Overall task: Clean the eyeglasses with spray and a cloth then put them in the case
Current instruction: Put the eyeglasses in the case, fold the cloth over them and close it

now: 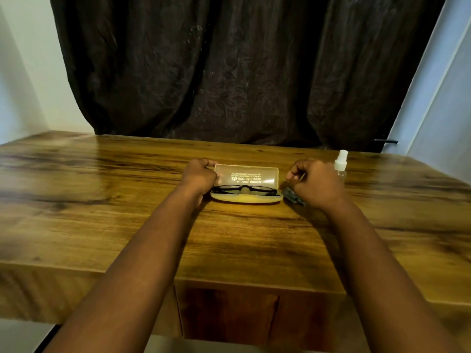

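A yellow translucent glasses case (246, 197) stands open on the wooden table, its lid (265, 171) raised. Black-framed eyeglasses (244, 190) lie folded inside it. My left hand (200, 175) grips the left end of the case, thumb and fingers on the lid's corner. My right hand (314, 182) hovers just right of the case with fingers curled; I cannot tell if it holds anything. A dark cloth (293, 196) lies on the table partly under that hand. A clear spray bottle (340, 163) with a white nozzle stands behind the right hand.
The wooden table (127, 200) spreads wide on both sides of the case. A dark curtain (229, 72) hangs behind its far edge. Pale walls flank the curtain left and right.
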